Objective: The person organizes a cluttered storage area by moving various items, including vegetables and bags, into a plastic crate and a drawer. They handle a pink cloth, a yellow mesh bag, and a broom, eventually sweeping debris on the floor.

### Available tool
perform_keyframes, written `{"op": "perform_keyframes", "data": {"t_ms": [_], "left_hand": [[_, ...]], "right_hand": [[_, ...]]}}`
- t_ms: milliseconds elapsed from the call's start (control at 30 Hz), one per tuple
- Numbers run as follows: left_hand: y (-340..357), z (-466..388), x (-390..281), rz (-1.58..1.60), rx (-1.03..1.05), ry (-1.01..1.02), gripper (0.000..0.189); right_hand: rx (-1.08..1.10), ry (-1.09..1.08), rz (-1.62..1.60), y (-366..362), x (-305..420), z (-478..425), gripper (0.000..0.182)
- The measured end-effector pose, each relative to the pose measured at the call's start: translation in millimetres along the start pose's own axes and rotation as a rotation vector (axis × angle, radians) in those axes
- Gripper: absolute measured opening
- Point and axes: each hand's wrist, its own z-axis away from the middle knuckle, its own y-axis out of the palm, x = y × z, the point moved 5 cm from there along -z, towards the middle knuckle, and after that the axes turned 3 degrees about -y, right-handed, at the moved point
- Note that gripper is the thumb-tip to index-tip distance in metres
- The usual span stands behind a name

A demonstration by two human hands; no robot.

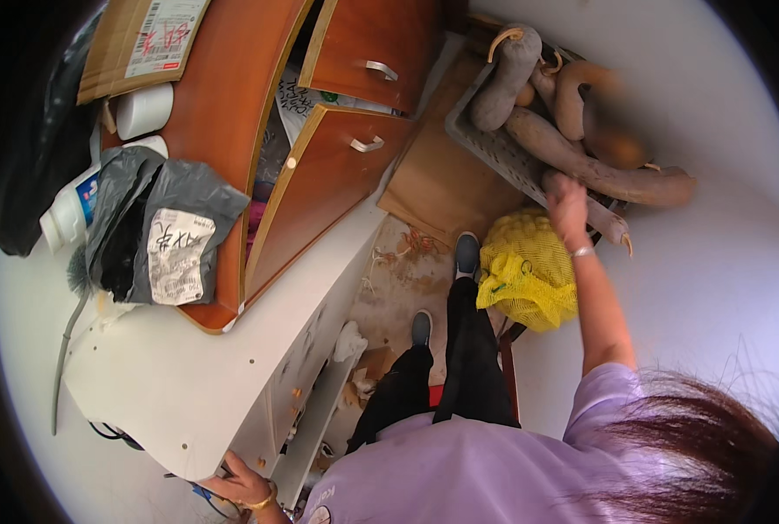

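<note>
My right hand (567, 206) reaches down to the near side of a grey plastic crate (494, 157). Its fingers are curled against a squash lying low in the crate; whether they grip it is hidden. A long tan squash (560, 154) lies across the crate above that hand, its end jutting past the rim. The stemmed tip of another squash (609, 226) sticks out beside my wrist. Just below stands a yellow mesh sack (527, 268), full of round things. My left hand (242, 481) rests at the corner of a white cabinet (186, 386), fingers spread.
A reddish-brown wooden cabinet (212, 111) has two doors ajar, one door (330, 190) leaning outward. On it lie a grey plastic bag (193, 190), a cardboard box (111, 59) and a white bottle (65, 213). Flattened cardboard (442, 170) and red string (416, 242) lie on the floor.
</note>
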Motion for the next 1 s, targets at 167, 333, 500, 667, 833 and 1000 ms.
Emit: {"op": "perform_keyframes", "data": {"t_ms": [167,333,500,667,833,1000], "left_hand": [[-1,-5,0,-0.009,-0.04,0.042,0.067],[-6,-7,-14,0.157,-0.091,0.128,0.083],[-21,-1,-18,0.217,-0.219,0.254,0.075],[-44,16,-1,0.565,-0.318,0.396,0.069],[-67,60,28,0.893,-0.275,0.448,0.054],[-73,95,74,1.093,-0.134,0.378,0.032]], "right_hand": [[0.193,0.162,-0.183,12,61,130,0.029],[0.286,0.317,-0.333,6,86,213,0.02],[0.348,0.444,-0.294,-6,91,280,0.02],[0.356,0.452,-0.204,-22,89,356,0.022],[0.418,0.473,-0.143,-41,112,441,0.024],[0.491,0.506,-0.102,-47,135,507,0.025]]}}
